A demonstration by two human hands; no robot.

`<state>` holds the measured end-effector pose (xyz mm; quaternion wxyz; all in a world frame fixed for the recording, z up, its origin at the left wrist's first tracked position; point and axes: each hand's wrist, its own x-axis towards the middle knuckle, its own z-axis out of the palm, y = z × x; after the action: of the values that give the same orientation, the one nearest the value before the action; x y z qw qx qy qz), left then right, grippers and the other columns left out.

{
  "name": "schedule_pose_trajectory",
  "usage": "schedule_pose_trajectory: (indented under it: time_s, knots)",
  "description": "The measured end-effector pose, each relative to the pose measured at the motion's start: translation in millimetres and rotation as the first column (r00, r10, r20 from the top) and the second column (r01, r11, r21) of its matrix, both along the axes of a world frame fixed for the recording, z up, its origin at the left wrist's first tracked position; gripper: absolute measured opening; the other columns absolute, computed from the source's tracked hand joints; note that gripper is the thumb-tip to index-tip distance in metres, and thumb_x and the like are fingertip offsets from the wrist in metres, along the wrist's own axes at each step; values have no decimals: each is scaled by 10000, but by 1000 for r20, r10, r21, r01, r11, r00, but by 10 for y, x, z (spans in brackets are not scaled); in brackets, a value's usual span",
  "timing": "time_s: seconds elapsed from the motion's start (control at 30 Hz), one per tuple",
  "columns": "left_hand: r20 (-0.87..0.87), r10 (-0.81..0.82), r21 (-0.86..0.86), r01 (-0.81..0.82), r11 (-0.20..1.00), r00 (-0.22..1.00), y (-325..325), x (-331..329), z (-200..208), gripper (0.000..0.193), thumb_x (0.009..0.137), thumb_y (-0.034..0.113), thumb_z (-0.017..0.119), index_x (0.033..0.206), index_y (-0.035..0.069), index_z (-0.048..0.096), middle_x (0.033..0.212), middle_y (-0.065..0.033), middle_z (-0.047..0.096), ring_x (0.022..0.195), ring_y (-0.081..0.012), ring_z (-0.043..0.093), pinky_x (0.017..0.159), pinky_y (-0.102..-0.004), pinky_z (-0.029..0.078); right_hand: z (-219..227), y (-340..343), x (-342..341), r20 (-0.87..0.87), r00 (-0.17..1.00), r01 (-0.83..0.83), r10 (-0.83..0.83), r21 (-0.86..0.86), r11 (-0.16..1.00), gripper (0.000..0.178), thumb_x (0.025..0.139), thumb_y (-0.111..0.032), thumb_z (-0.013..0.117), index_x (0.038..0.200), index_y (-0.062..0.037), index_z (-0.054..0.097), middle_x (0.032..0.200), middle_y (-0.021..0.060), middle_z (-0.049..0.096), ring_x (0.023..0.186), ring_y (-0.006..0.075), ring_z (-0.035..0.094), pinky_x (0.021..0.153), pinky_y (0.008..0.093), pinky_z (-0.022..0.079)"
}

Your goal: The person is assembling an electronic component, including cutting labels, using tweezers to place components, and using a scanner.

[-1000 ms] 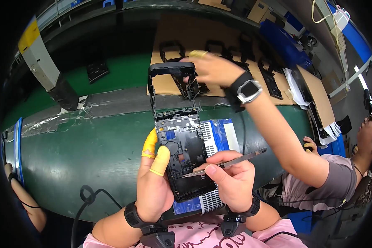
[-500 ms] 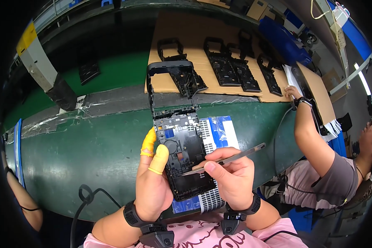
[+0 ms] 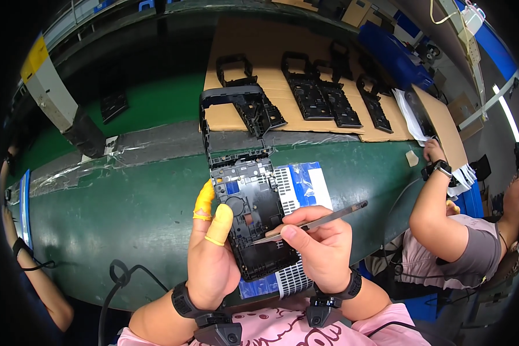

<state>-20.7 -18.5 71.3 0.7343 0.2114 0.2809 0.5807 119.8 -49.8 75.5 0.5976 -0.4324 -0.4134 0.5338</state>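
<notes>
My left hand [image 3: 213,254], with yellow finger cots on thumb and finger, grips the left edge of a black plastic housing [image 3: 254,210]. The housing has a looped frame at its far end and is held tilted above the bench. Metal tweezers [image 3: 334,217] are pinched between the thumb and fingers of my right hand [image 3: 323,248]. Their tips rest at or just over the lower part of the housing; whether they grip anything there is too small to tell. Under the housing lies a sheet with a white grid and blue film [image 3: 304,181].
Several similar black housings [image 3: 310,95] lie on brown cardboard [image 3: 225,118] across the green bench [image 3: 127,219]. A grey post [image 3: 55,95] stands at the far left. A co-worker's arm [image 3: 435,184] reaches over the right side; another person's arm [image 3: 43,288] is at the left edge.
My hands, the housing and the tweezers stay nearly in place, shifting slightly left. The co-worker's hand at right has moved nearer, and a small pale piece now shows beside it.
</notes>
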Motion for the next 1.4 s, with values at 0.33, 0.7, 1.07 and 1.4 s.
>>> schedule_pose_trajectory:
  time_s: [0.33, 0.7, 1.07, 1.4]
  knots:
    - [-93, -111, 124, 122, 985, 989, 16, -47, 88, 907, 575, -212, 394, 1375, 125, 131, 1253, -115, 392, 1095, -224, 466, 892, -331, 422, 67, 83, 69, 7, 999, 40, -41, 55, 998, 158, 791, 22, 596, 946, 28, 566, 827, 63, 603, 653, 61, 538, 582, 169, 426]
    - [-132, 256, 180, -231, 956, 958, 172, -179, 95, 475, 850, 133, 526, 1280, 86, 329, 1134, -71, 500, 992, -171, 517, 837, -322, 454, -376, 642, 472, 24, 993, 115, -113, -113, 987, 111, 778, 17, 586, 886, 13, 559, 713, 65, 614, 569, 57, 538, 477, 160, 378]
    - [-99, 206, -17, -209, 978, 973, 238, -121, 65, 390, 891, 155, 475, 1260, 78, 371, 1124, -81, 516, 1000, -179, 525, 835, -329, 462, -435, 676, 622, 99, 976, 203, -193, -104, 974, 103, 764, 17, 585, 866, 18, 571, 690, 54, 610, 559, 50, 537, 469, 155, 364]
    - [-84, 149, -44, -153, 987, 985, 213, -119, 16, 424, 893, 116, 455, 1294, 85, 324, 1146, -93, 507, 1024, -184, 517, 856, -322, 444, -469, 680, 648, 78, 983, 173, -166, -88, 981, 104, 771, 8, 581, 873, 25, 572, 688, 64, 615, 530, 42, 506, 454, 151, 342]
